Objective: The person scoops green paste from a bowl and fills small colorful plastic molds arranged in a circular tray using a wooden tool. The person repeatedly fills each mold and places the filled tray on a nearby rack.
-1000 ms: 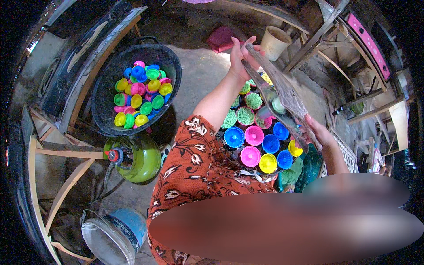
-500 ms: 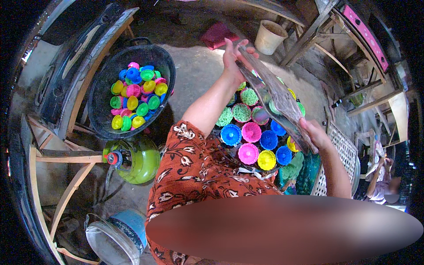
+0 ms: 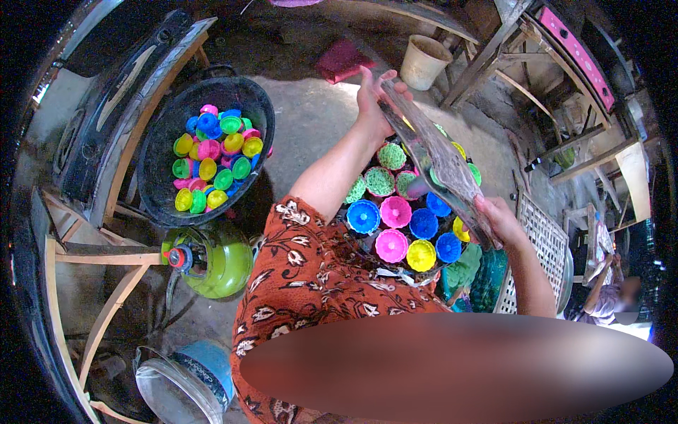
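Both my hands hold a long, weathered wooden tool that looks like two boards laid one over the other, slanting from far left to near right. My left hand is around its far end, and my right hand grips the near end. Beneath it stand several fluted plastic cups. Some, like this green-filled cup, carry pale green stringy strands. Nearer me, a blue cup, a pink cup and a yellow cup show bare insides. The tool hides part of the group.
At left, a black tub holds many coloured cups. A green gas cylinder and a blue bucket stand nearer. A white lattice panel is at right, with a beige bucket at the back. Another person sits far right.
The view has shifted a little, so the surroundings appear slightly further left. Both hands keep their hold on the wooden tool.
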`<state>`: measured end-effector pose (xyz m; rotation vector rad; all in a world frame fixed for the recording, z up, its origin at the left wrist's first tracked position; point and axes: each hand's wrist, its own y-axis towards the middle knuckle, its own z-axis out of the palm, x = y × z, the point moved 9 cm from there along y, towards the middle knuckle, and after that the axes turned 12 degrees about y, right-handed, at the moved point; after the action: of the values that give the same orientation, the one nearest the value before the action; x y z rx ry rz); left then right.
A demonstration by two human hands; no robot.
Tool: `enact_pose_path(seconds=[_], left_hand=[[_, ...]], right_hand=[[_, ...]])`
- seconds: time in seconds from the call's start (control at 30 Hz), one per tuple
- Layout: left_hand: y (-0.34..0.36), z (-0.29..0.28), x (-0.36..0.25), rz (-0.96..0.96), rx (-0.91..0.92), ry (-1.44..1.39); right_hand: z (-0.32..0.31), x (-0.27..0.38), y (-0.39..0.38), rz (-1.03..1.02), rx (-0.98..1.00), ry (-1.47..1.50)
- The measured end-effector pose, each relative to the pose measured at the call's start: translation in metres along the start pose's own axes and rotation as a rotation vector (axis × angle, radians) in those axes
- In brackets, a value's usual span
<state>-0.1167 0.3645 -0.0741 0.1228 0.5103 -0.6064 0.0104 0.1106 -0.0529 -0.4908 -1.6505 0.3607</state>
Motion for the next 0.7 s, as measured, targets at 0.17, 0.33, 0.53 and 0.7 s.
enact_pose_path(seconds=[0.17,0.33,0.53,0.7], left_hand=[[-0.016,0.057,-0.046,0.096,0.293,-0.076],[-0.048,0.103,-0.062,0.117,0.640,-0.109],[-0.054,0.040,-0.020,0.022,0.324,-0.122],[-0.061,-0.004,-0.002,0.021,0.051,-0.107]], right_hand=[[0.023,0.010,-0.002,-0.100,0.127,0.159],[0.030,0.006,-0.021,0.009,0.195,0.268],[0.027,-0.021,-0.025,0.164,0.170,0.288],[0.027,-0.025,-0.019,0.191,0.219,0.082]])
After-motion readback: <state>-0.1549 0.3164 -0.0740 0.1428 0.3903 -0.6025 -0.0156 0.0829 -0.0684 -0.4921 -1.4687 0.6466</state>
